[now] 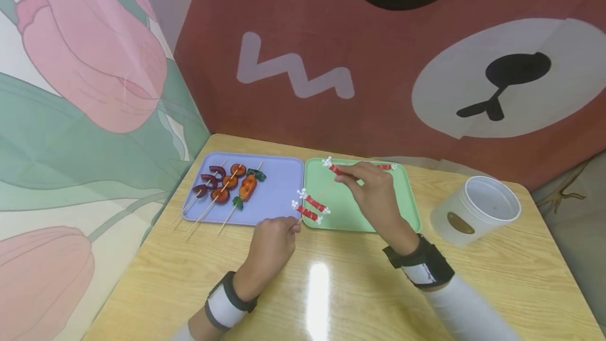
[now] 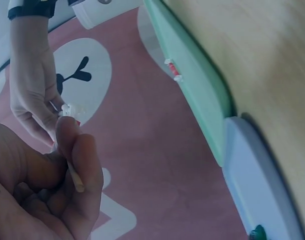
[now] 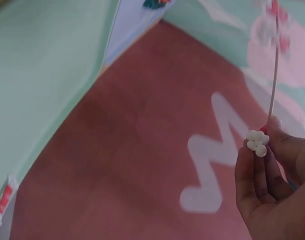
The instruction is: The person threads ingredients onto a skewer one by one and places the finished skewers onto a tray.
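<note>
My left hand [image 1: 274,243] pinches a thin wooden skewer [image 3: 274,82] near its lower end, and the blunt stick end pokes out from the fingers in the left wrist view. Two red pieces with knobbly white ends [image 1: 314,204] sit on the skewer just above that hand. Over the green tray [image 1: 360,220], my right hand [image 1: 374,193] pinches a third such piece [image 3: 257,142] between thumb and fingers at the skewer's far end. Whether the tip has pierced it, I cannot tell. Another red-and-white piece [image 1: 388,167] lies at the green tray's far edge.
Left of the green tray, a blue-purple tray [image 1: 279,172] holds three loaded skewers [image 1: 230,182], their sticks overhanging its near edge. A translucent white tub [image 1: 473,212] stands on the right of the wooden table [image 1: 369,283]. Printed walls [image 1: 293,114] rise behind and to the left.
</note>
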Tool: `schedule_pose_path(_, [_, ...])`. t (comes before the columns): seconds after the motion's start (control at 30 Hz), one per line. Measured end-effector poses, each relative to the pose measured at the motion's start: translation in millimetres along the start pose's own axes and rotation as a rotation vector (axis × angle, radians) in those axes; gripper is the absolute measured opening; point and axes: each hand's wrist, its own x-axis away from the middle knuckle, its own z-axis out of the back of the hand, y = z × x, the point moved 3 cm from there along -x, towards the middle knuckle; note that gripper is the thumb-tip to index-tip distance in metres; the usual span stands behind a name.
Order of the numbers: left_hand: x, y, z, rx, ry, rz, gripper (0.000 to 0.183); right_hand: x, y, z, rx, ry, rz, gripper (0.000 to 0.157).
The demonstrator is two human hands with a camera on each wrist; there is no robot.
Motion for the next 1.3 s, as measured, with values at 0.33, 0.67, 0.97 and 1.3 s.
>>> schedule_pose_path(0.33, [-12.6, 5.4, 9.2, 0.025, 0.000, 0.048, 0.005, 0.5, -24.8, -19.4, 0.003, -0.031, 0.069, 0.027])
schedule_pose_path(0.67, [-15.3, -0.1, 17.4, 0.051, 0.014, 0.088, 0.008, -4.6, -32.7, -26.7, -0.021, -0.080, 0.100, 0.030])
schedule_pose_path(0.97, [-7.8, -17.3, 22.5, 0.032, 0.050, 0.158, 0.007, -21.0, 58.5, -7.6, 0.139, -0.149, -0.216, 0.027])
schedule_pose_path(1.3, [6.2, -26.4, 15.9, -0.012, -0.030, 0.160, 0.007, 22.5, 190.8, -8.8, 0.511, -0.489, -0.272, 0.030])
